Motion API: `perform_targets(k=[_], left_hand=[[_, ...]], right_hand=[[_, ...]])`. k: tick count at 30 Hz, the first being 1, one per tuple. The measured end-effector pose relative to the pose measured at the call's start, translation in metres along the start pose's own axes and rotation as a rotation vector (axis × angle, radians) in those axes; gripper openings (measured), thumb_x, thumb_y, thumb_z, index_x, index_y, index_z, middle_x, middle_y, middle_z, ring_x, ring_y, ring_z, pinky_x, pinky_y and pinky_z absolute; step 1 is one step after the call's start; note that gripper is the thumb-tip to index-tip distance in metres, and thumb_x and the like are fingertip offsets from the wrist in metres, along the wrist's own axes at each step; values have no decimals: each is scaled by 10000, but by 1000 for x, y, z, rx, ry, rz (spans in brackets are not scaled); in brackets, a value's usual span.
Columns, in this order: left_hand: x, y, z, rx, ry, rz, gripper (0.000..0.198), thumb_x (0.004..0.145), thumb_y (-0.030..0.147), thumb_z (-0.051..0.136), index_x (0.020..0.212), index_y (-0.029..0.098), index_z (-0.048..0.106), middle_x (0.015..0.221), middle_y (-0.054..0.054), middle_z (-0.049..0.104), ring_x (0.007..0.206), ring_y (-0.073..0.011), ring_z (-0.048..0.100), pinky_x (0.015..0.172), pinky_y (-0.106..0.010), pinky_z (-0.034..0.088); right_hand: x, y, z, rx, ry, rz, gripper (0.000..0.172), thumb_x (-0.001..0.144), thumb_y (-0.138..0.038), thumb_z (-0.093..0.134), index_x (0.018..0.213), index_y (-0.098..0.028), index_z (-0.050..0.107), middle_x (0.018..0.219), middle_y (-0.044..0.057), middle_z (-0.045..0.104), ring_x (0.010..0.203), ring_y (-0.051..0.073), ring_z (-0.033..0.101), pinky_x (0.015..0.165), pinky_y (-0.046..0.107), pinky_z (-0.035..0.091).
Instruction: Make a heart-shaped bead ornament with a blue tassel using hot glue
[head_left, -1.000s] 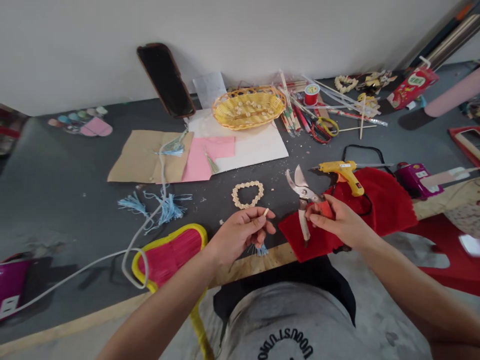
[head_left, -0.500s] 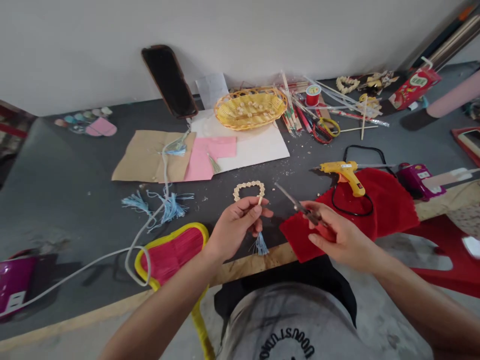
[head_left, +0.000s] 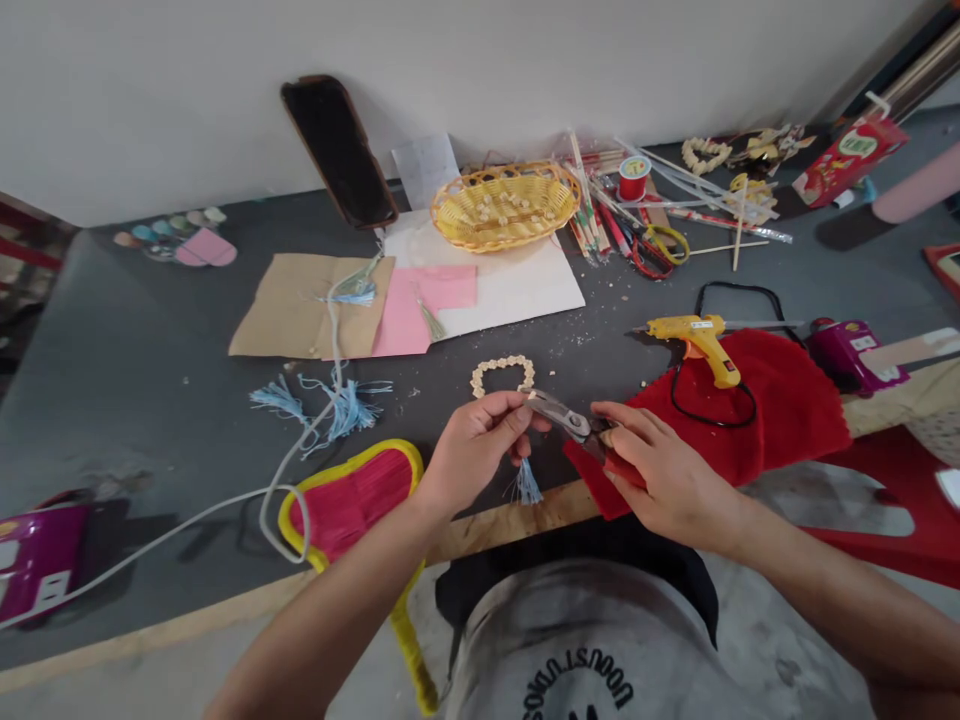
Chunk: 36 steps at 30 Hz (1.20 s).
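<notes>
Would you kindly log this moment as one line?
left hand: pinches blue tassel | right hand: grips shears | shears: tips by left hand

**Even, soft light; the lens bends the edges**

Bright, diffuse light covers the dark grey table (head_left: 150, 330) evenly, with only faint shadows near the left hand (head_left: 476, 445) and under the yellow plastic glue gun (head_left: 697, 340). The steel-bladed pruning shears (head_left: 566, 420) in the right hand (head_left: 660, 475) carry a dull sheen. The small blue thread tassel (head_left: 527, 488) looks slightly soft. The foot of the white wall (head_left: 525, 60) bows, and the far corners smear.
</notes>
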<state>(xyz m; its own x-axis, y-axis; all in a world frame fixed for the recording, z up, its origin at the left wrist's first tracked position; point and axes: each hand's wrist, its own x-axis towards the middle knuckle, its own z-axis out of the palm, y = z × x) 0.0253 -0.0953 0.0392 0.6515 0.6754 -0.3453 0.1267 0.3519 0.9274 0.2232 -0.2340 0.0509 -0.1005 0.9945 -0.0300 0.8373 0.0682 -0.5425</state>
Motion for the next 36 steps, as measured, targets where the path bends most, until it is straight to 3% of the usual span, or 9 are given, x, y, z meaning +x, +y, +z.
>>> perform_targets(k=[20, 25, 28, 31, 33, 36], left_hand=[[4, 2, 5, 18, -15, -47, 282, 815, 423, 679, 828, 142, 675, 819, -49, 719, 534, -70, 505, 496, -196, 430], [4, 1, 4, 55, -11, -43, 275, 831, 415, 657, 854, 142, 681, 832, -51, 720, 536, -72, 506, 491, -194, 427], [4, 1, 3, 89, 5, -24, 267, 849, 403, 634, 865, 143, 692, 838, -54, 721, 534, -74, 507, 488, -195, 425], [4, 2, 3, 134, 18, -5, 257, 858, 393, 620, 853, 150, 701, 814, -44, 718, 532, -77, 511, 496, -200, 426], [4, 2, 4, 159, 24, 4, 253, 860, 390, 615, 832, 154, 702, 797, -36, 715, 532, -79, 514, 503, -203, 426], [4, 1, 6, 149, 29, 22, 255, 872, 384, 600, 814, 155, 696, 806, -38, 718, 535, -80, 515, 505, -205, 424]], right_hand=[[-1, -3, 0, 12, 38, -38, 143, 903, -119, 499, 1032, -172, 529, 1322, 159, 570, 1176, 289, 570, 965, 510, 529], [-1, -2, 0, -48, 7, -32, 158, 887, -106, 488, 1024, -165, 539, 1340, 175, 560, 1187, 329, 563, 929, 567, 529], [0, 2, 4, -28, 51, -49, 225, 860, -100, 501, 1074, -161, 533, 1277, 187, 602, 1210, 330, 567, 947, 568, 521], [2, 5, 7, 7, 128, -43, 434, 855, -146, 525, 1283, -136, 455, 1272, 194, 614, 1211, 311, 581, 963, 533, 527], [3, 5, 7, -30, 89, -20, 567, 847, -144, 514, 1398, -129, 383, 1356, 197, 569, 1223, 318, 570, 965, 542, 521], [4, 4, 7, -100, -25, -6, 618, 843, -122, 485, 1449, -139, 364, 1421, 181, 526, 1263, 335, 529, 976, 569, 499]])
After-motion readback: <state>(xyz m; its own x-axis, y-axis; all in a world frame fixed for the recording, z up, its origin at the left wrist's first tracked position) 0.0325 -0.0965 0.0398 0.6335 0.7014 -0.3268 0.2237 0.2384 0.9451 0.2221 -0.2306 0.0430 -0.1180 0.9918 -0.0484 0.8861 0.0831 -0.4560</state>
